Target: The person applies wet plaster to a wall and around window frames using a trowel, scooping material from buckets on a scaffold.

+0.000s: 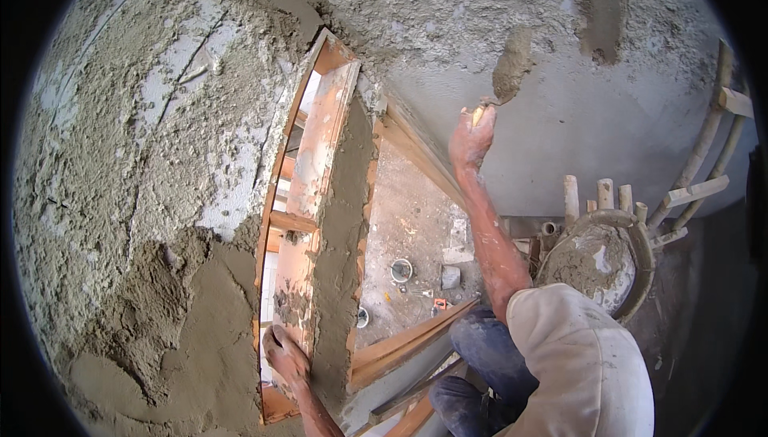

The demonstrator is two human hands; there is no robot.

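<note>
My right hand (472, 139) is closed round the light handle of a trowel (512, 69), held out at arm's length before the grey wall. Wet mortar covers the trowel's blade. Lower and to the left, my left hand (287, 354) grips the lower part of an orange wooden window frame (301, 270), its fingers bent against the wood; some fingertips are hidden. Smears of mortar dot the frame. Fresh mortar (340, 253) coats the narrow strip of wall along the frame's right side.
A round pan of mortar (588, 265) stands at the right beside several wooden poles. Rough mortar covers the wall (168, 141) at the left, with a wet patch lower down. Far below, a bucket (401, 270) stands on the littered floor. Wooden beams (412, 341) cross near my knees.
</note>
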